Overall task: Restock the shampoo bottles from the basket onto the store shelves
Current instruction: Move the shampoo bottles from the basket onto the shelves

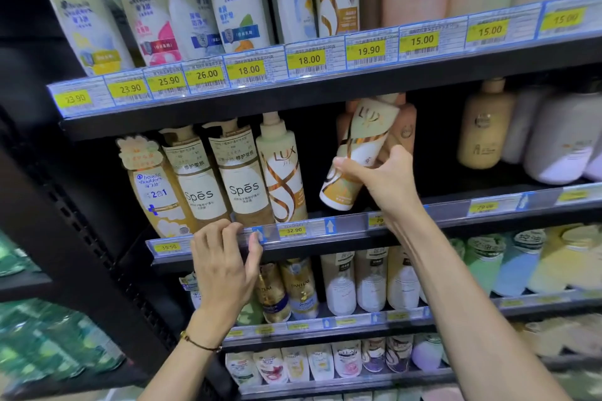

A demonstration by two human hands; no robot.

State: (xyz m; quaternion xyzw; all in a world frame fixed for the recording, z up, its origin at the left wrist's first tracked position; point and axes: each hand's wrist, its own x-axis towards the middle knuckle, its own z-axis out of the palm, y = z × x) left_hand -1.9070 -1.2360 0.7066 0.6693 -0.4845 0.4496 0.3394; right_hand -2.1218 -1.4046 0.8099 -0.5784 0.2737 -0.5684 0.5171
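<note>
My right hand (382,174) grips a cream and gold Lux shampoo bottle (360,146), tilted with its pump top leaning right, inside the gap on the middle shelf (345,226). An upright Lux bottle (283,169) stands just left of that gap. Behind the held bottle stands a peach-coloured bottle (405,130). My left hand (224,257) rests on the shelf's front price rail, fingers curled over its edge, below two Spes bottles (241,179). The basket is out of view.
Head & Shoulders bottles (228,0) and price tags line the upper shelf (309,58). Beige and lilac bottles (485,127) stand at the middle shelf's right. Lower shelves hold Pantene bottles (298,286), white bottles and refill pouches. A black upright post (65,205) bounds the left.
</note>
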